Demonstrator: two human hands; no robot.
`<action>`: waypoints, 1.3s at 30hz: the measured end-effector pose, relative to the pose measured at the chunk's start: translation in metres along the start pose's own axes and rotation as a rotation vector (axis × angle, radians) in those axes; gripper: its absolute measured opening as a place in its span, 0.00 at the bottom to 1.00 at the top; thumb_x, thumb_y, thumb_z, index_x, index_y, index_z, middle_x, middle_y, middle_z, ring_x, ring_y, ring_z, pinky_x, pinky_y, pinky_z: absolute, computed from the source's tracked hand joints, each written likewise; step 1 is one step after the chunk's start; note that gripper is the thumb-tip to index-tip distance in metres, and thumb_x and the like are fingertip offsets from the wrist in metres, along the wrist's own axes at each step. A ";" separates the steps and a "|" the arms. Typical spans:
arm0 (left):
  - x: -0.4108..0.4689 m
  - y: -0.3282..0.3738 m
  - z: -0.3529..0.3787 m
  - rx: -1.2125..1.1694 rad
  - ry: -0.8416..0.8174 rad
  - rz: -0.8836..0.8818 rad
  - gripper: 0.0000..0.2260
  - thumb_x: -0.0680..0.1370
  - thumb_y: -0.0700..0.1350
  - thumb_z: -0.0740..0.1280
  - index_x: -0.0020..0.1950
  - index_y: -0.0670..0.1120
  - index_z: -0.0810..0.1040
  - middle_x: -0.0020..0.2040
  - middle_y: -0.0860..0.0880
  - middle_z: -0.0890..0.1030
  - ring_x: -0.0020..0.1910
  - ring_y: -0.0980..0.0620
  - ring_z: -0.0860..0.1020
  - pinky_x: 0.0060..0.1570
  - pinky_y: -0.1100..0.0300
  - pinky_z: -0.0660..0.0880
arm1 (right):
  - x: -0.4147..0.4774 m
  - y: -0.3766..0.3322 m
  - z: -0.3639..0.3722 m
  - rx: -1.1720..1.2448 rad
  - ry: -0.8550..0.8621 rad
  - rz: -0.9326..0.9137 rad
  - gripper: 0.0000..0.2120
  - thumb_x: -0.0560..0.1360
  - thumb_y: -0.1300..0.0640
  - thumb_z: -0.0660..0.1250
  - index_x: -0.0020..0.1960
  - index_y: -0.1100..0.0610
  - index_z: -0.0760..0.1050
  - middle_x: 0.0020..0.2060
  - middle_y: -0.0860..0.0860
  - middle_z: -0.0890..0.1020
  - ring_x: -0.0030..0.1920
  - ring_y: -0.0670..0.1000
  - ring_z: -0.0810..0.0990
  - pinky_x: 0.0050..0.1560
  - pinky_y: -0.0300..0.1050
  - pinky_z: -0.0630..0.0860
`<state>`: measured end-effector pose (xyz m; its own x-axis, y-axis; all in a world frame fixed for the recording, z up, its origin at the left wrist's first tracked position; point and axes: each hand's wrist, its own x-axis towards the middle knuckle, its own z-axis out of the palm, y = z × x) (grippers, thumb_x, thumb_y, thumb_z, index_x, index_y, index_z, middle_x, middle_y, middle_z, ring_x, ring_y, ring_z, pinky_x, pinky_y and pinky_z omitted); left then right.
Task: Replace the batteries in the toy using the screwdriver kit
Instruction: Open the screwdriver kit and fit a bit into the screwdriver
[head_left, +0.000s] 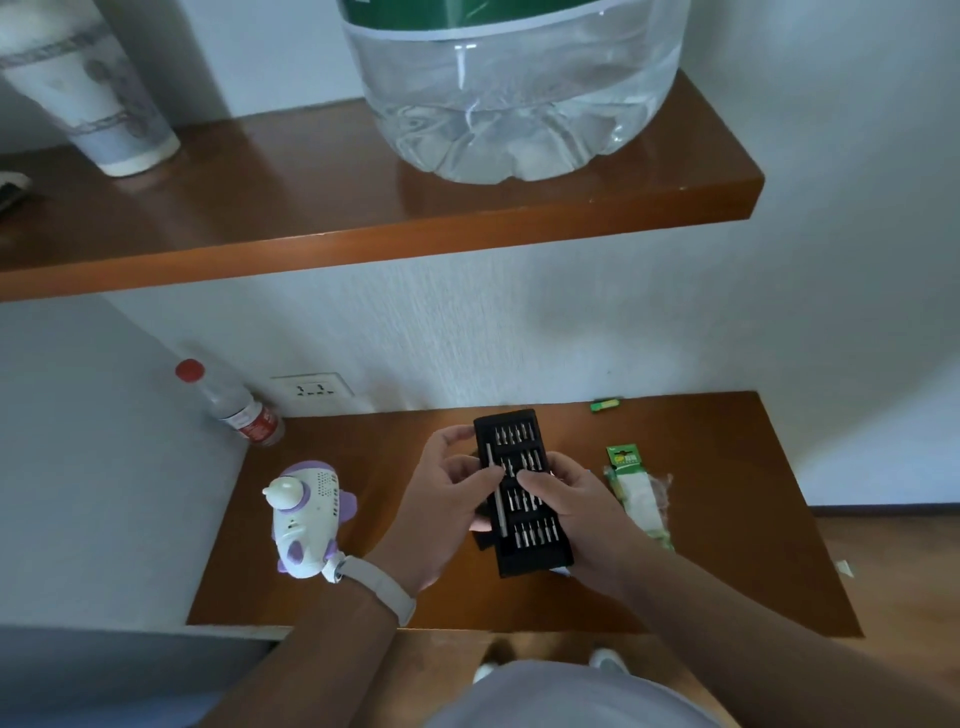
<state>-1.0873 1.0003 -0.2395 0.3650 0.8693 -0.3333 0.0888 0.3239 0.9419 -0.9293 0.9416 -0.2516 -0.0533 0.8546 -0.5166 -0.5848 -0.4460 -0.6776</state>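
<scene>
The black screwdriver kit (524, 545) is held above the lower wooden shelf, its tray showing rows of bits and a silver driver handle (496, 493) along the left side. My left hand (441, 499) grips the kit's left edge, thumb near the handle. My right hand (576, 514) holds the right side, its fingers reaching over the bits. The white and purple airplane toy (306, 514) lies on the shelf to the left. A green battery pack (641, 493) lies to the right.
A plastic bottle with a red cap (234, 405) leans in the back left corner by a wall socket (311, 388). A small green item (607, 404) sits at the back. An upper shelf (363, 223) carries a large water jug (514, 88) and a vase (88, 88).
</scene>
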 end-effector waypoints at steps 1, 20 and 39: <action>0.000 -0.001 0.002 0.029 0.009 0.014 0.18 0.79 0.40 0.70 0.66 0.54 0.70 0.47 0.43 0.85 0.47 0.43 0.86 0.41 0.51 0.83 | 0.000 0.000 -0.002 -0.003 0.003 -0.009 0.11 0.77 0.59 0.68 0.59 0.59 0.75 0.52 0.64 0.82 0.52 0.64 0.83 0.53 0.63 0.80; 0.026 0.010 0.021 0.941 -0.159 0.247 0.13 0.82 0.55 0.64 0.65 0.55 0.68 0.42 0.56 0.78 0.42 0.59 0.78 0.43 0.65 0.73 | 0.001 -0.014 -0.041 -0.185 0.072 -0.076 0.04 0.76 0.57 0.69 0.48 0.51 0.83 0.45 0.57 0.85 0.45 0.59 0.86 0.42 0.53 0.82; 0.025 -0.005 0.031 1.059 -0.162 0.244 0.13 0.82 0.57 0.64 0.64 0.55 0.69 0.42 0.59 0.78 0.39 0.59 0.78 0.37 0.66 0.71 | 0.010 -0.010 -0.049 -0.190 0.119 -0.081 0.04 0.76 0.57 0.69 0.46 0.51 0.82 0.46 0.60 0.85 0.48 0.62 0.85 0.49 0.60 0.82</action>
<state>-1.0499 1.0095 -0.2512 0.5919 0.7816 -0.1967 0.7197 -0.4026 0.5656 -0.8841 0.9417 -0.2758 0.0898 0.8573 -0.5069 -0.4198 -0.4289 -0.7999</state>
